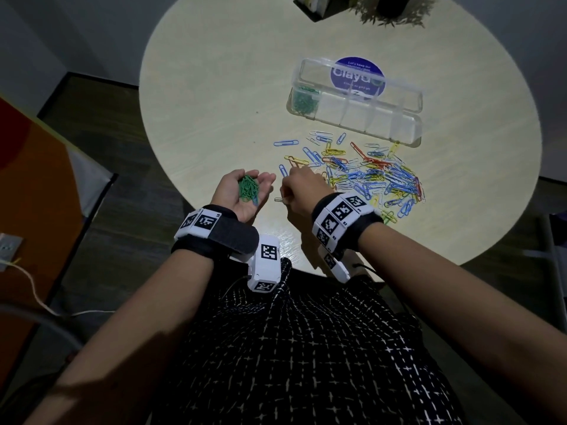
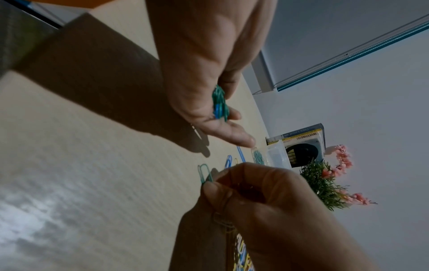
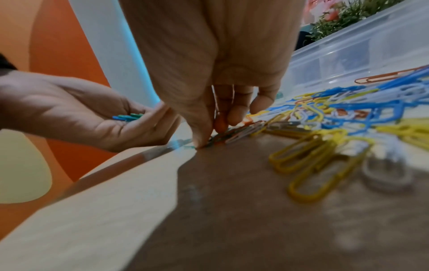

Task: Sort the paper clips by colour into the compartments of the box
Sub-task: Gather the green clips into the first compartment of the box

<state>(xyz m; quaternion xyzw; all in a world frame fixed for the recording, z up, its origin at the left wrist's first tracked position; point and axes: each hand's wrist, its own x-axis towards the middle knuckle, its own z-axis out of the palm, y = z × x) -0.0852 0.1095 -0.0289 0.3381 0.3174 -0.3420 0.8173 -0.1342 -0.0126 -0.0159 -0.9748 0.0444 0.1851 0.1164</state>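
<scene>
My left hand (image 1: 253, 184) is held palm up just off the table's near left, and a bunch of green paper clips (image 1: 249, 188) lies in its cupped palm (image 2: 219, 104). My right hand (image 1: 287, 188) is curled at the left edge of the mixed pile of clips (image 1: 374, 176). Its thumb and forefinger pinch one green clip (image 2: 205, 174) on the table top (image 3: 190, 146). The clear box (image 1: 395, 124) lies open beyond the pile. Its leftmost compartment holds green clips (image 1: 303, 99), while the other compartments look empty.
The round pale table (image 1: 214, 102) has its edge close under both wrists. A blue round sticker (image 1: 357, 76) shows behind the box lid. A potted plant (image 1: 395, 13) and a dark holder (image 1: 310, 7) stand at the far edge. An orange panel (image 1: 33, 179) is to the left.
</scene>
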